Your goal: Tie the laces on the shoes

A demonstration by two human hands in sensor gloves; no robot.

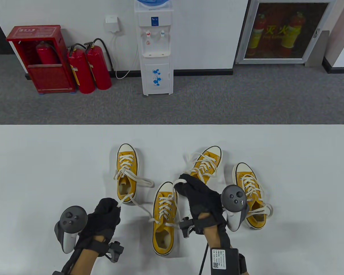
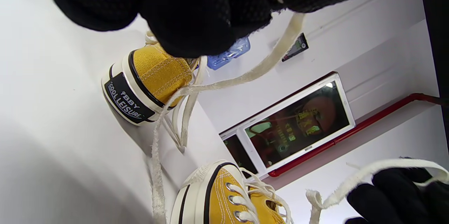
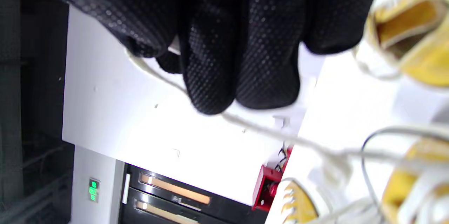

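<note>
Four yellow canvas sneakers with white laces lie on the white table [image 1: 46, 172]. The front middle shoe [image 1: 163, 229] has loose laces. My left hand [image 1: 116, 204] pinches one lace end [image 1: 139, 204], which runs past the heel of the far-left shoe [image 1: 127, 166] to the front middle shoe. My right hand [image 1: 186, 180] pinches the other lace [image 1: 177, 206], held up and taut over that shoe's right side. The left wrist view shows my left fingers [image 2: 196, 13] closed on the lace [image 2: 245, 74]. The right wrist view shows my right fingers [image 3: 224, 59] curled over a thin lace [image 3: 266, 131].
A third shoe [image 1: 207, 163] lies tilted behind my right hand, its laces loose. A fourth shoe [image 1: 250, 197] lies at the right, partly under my right tracker. Beyond the table's far edge stand a water dispenser [image 1: 156, 57] and red fire extinguishers [image 1: 89, 68].
</note>
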